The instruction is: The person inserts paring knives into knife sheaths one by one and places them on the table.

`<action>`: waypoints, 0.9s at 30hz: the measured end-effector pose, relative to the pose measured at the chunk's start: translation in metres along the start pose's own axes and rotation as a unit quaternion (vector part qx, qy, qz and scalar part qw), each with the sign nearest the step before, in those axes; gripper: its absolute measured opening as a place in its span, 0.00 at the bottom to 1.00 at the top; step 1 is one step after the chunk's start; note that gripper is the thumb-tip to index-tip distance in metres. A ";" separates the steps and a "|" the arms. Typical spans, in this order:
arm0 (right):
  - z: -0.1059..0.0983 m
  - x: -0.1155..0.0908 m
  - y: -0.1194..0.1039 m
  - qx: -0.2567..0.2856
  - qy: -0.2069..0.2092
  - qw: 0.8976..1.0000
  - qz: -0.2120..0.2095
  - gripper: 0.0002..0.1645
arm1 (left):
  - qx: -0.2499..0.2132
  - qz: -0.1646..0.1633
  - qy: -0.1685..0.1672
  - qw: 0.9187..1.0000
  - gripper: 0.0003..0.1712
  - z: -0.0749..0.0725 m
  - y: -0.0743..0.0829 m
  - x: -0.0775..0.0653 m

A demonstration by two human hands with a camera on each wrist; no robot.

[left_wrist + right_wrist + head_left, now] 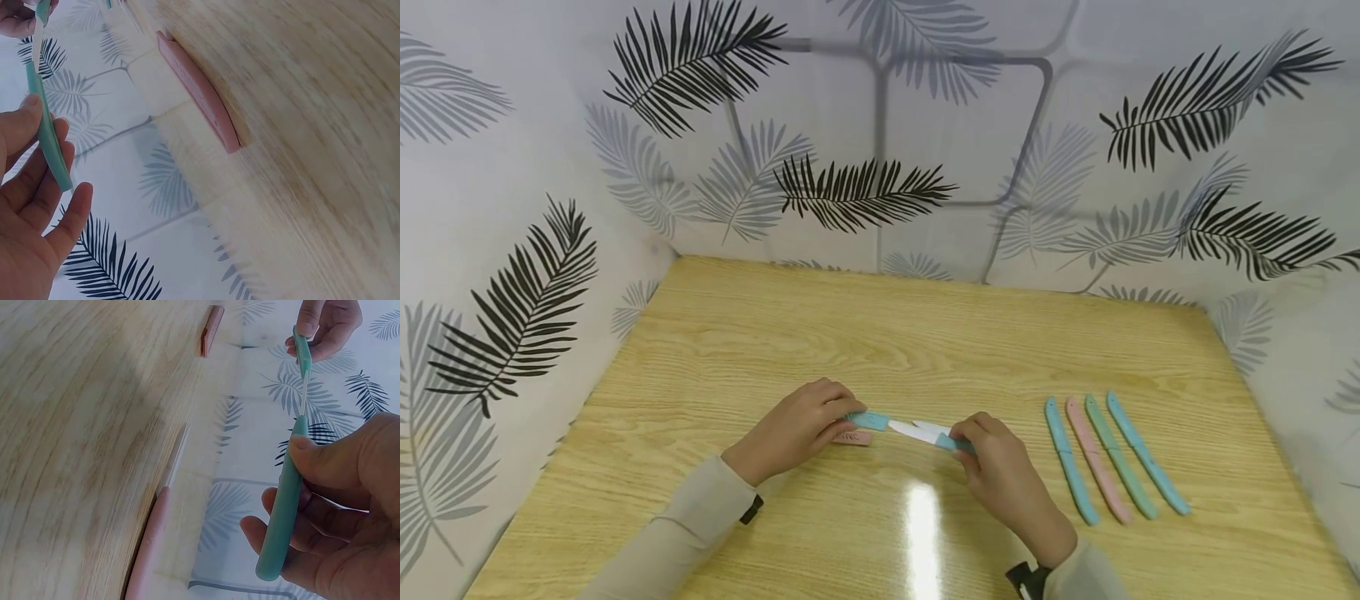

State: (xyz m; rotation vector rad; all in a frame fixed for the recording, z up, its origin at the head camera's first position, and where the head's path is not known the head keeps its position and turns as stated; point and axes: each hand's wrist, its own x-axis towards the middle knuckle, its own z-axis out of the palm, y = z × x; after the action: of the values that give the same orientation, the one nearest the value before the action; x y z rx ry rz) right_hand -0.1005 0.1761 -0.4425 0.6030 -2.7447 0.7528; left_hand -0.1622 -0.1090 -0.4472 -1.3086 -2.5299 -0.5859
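My left hand [805, 429] pinches a turquoise knife sheath [53, 137] between thumb and fingers, above the table. Opposite it, my right hand [1000, 471] grips the turquoise handle [284, 506] of a small knife. Its pale blade [912, 430] points left, with the tip at the sheath's mouth; how far inside it reaches cannot be told. Below, a pink sheath [203, 94] lies on the table near my left hand. A pink-handled knife [150, 540] with a bare blade lies on the table below my right hand, mostly hidden in the head view.
At the right of the wooden table [760, 333] lies a row of several sheathed knives, among them a pink one [1097, 458] and a green one [1120, 454]. Walls covered in leaf-patterned cloth [940, 150] close off the back and sides.
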 end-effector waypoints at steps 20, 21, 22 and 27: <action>0.001 0.000 -0.003 -0.013 0.000 1.000 0.000 0.11 | 0.010 0.023 0.014 1.000 0.14 0.002 0.004 0.001; 0.001 0.000 -0.003 -0.014 0.000 1.000 0.000 0.11 | 0.010 0.025 0.017 0.999 0.14 0.002 0.004 0.001; 0.001 0.000 -0.003 -0.015 0.001 1.000 -0.001 0.11 | 0.008 0.026 0.019 0.999 0.13 0.002 0.005 0.002; 0.001 0.001 -0.004 -0.022 0.001 1.000 -0.002 0.11 | 0.008 0.034 0.026 0.999 0.14 0.004 0.006 0.003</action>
State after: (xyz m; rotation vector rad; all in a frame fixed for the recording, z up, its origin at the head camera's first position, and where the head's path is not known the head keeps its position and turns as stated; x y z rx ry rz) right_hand -0.0999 0.1726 -0.4411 0.5991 -2.7493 0.6896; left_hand -0.1594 -0.1024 -0.4479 -1.3499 -2.4331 -0.5781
